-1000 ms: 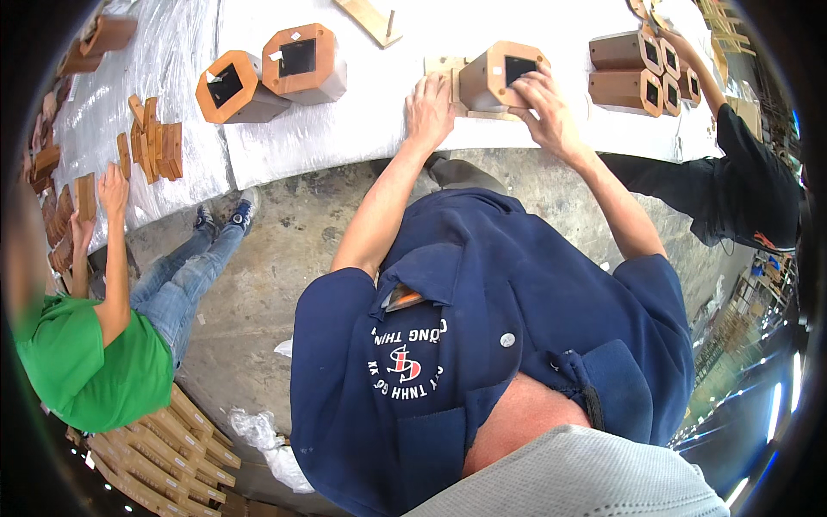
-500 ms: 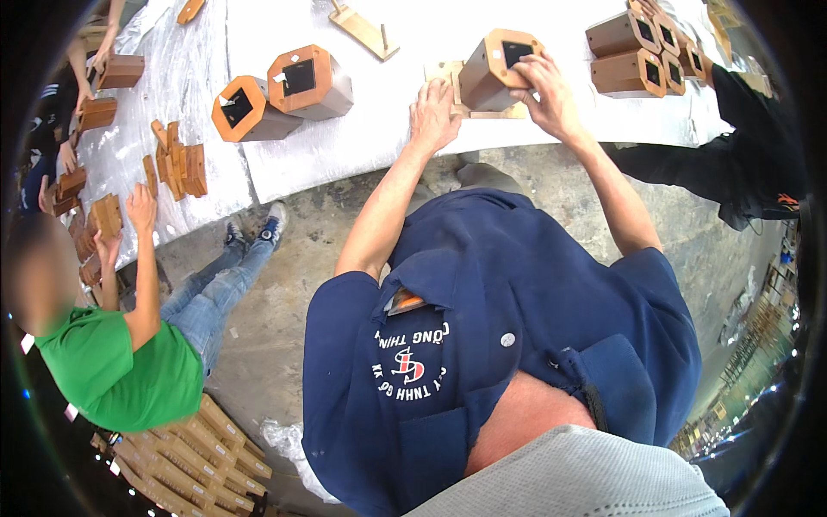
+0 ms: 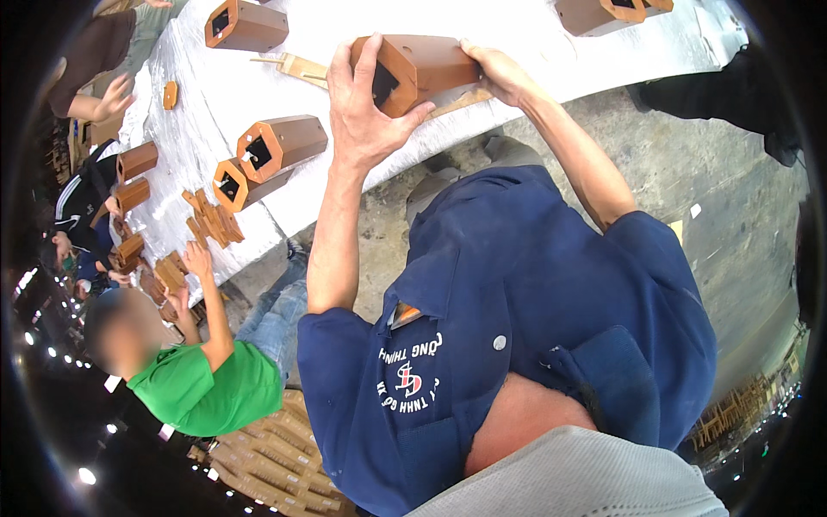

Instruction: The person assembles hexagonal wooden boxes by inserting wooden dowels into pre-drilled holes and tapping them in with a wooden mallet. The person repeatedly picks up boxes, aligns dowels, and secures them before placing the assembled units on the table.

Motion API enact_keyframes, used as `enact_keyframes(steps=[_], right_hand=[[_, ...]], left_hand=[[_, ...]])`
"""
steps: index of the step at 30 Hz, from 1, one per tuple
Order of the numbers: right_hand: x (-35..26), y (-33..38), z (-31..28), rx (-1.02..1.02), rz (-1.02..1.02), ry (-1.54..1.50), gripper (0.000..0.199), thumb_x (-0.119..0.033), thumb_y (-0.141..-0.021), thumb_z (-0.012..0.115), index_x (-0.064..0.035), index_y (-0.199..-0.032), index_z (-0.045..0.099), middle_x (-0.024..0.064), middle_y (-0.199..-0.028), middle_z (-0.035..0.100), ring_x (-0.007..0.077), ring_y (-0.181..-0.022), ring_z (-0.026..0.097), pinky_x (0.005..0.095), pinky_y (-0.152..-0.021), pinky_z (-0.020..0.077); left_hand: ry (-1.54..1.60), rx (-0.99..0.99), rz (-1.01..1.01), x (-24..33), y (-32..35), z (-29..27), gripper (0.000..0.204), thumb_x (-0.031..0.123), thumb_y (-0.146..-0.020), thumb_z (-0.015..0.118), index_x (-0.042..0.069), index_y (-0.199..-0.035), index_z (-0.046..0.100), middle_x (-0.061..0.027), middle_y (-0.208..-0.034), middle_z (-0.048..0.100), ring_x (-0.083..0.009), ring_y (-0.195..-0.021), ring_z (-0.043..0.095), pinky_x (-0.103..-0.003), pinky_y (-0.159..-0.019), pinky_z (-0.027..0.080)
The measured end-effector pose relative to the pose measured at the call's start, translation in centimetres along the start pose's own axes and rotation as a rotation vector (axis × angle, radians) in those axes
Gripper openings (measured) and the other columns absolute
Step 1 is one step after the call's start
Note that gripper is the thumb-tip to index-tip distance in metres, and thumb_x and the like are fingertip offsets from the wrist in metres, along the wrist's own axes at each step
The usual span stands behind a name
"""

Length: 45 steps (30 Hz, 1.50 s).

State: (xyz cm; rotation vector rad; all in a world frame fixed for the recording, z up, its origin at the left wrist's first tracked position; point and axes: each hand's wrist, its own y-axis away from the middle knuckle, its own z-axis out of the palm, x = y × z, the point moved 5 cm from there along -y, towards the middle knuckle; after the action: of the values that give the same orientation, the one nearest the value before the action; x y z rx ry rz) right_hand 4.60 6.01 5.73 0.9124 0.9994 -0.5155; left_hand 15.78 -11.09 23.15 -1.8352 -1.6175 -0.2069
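Between my two hands a brown eight-sided wooden box (image 3: 444, 65) is held on its side, its orange-brown end with a dark square opening turned to the left. My left hand (image 3: 366, 108) grips that end, fingers over the top edge and thumb along the lower edge. At the opposite end my right hand (image 3: 500, 76) closes around the base. Under the box, partly hidden, a pale wooden board (image 3: 461, 103) lies at the table's near edge. Just left of my left hand rests a light wooden piece with thin pegs (image 3: 301, 67).
Two similar boxes (image 3: 289, 138) lie left on the plastic-covered table (image 3: 362, 21), beside stacked wooden slats (image 3: 215, 222). Another box (image 3: 258, 28) lies farther back; more (image 3: 594, 15) are at far right. A person in green (image 3: 215, 392) handles wood pieces at left, near stacked cartons (image 3: 276, 448).
The box has swung so its open end faces left. My left hand has moved from the board onto that end; my right hand has shifted to the opposite end. The view has turned.
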Motion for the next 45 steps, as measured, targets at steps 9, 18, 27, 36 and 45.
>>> enact_keyframes(steps=[9,18,27,36,45], right_hand=[[4.6,3.1,-2.0,0.018,-0.544,1.485,0.068,-0.032,-0.087,0.067,-0.0058,-0.144,0.041,0.0154,-0.150,0.037,0.0345,-0.137,0.036,0.0557,-0.109,0.0305],[5.2,3.3,-2.5,-0.007,-0.502,1.408,0.072,-0.028,-0.081,0.072,-0.0052,-0.142,0.043,0.0138,-0.151,0.035,0.0320,-0.139,0.035,0.0565,-0.110,0.0293],[4.5,3.6,-2.2,0.065,-0.511,1.380,0.070,-0.023,-0.080,0.071,-0.0047,-0.141,0.043,0.0145,-0.149,0.037,0.0331,-0.137,0.037,0.0553,-0.109,0.0314],[-7.7,7.2,0.6,-0.166,-0.396,0.150,0.090,-0.021,-0.066,0.087,0.0029,-0.139,0.041,0.0127,-0.140,0.046,0.0242,-0.132,0.043,0.0414,-0.112,0.0336],[-21.7,7.0,2.7,-0.049,-0.677,-0.597,0.085,-0.066,-0.083,0.058,-0.0091,-0.143,0.037,0.0131,-0.136,0.051,0.0287,-0.125,0.053,0.0493,-0.100,0.0492]], left_hand=[[-0.198,-0.362,0.061,-0.2,-2.3,6.1,0.097,0.025,-0.057,0.090,0.020,-0.142,0.045,-0.0226,-0.139,0.037,-0.0420,-0.127,0.041,-0.054,-0.099,0.041],[-0.269,-0.438,0.162,0.5,-2.1,7.3,0.097,0.030,-0.059,0.086,0.022,-0.145,0.042,-0.0244,-0.139,0.034,-0.0425,-0.123,0.041,-0.054,-0.092,0.038],[-0.214,-0.404,0.099,1.7,-3.6,6.0,0.098,0.026,-0.056,0.089,0.015,-0.142,0.043,-0.0254,-0.137,0.038,-0.0429,-0.128,0.039,-0.054,-0.094,0.040],[1.434,0.094,-0.730,1.3,-3.6,1.2,0.081,0.050,-0.085,0.063,0.002,-0.143,0.033,-0.0202,-0.131,0.051,-0.0322,-0.116,0.057,-0.051,-0.094,0.051],[1.410,-0.058,-0.455,0.9,-3.3,3.5,0.088,0.067,-0.088,0.053,0.006,-0.148,0.032,-0.0188,-0.146,0.040,-0.0384,-0.129,0.045,-0.059,-0.103,0.040]])
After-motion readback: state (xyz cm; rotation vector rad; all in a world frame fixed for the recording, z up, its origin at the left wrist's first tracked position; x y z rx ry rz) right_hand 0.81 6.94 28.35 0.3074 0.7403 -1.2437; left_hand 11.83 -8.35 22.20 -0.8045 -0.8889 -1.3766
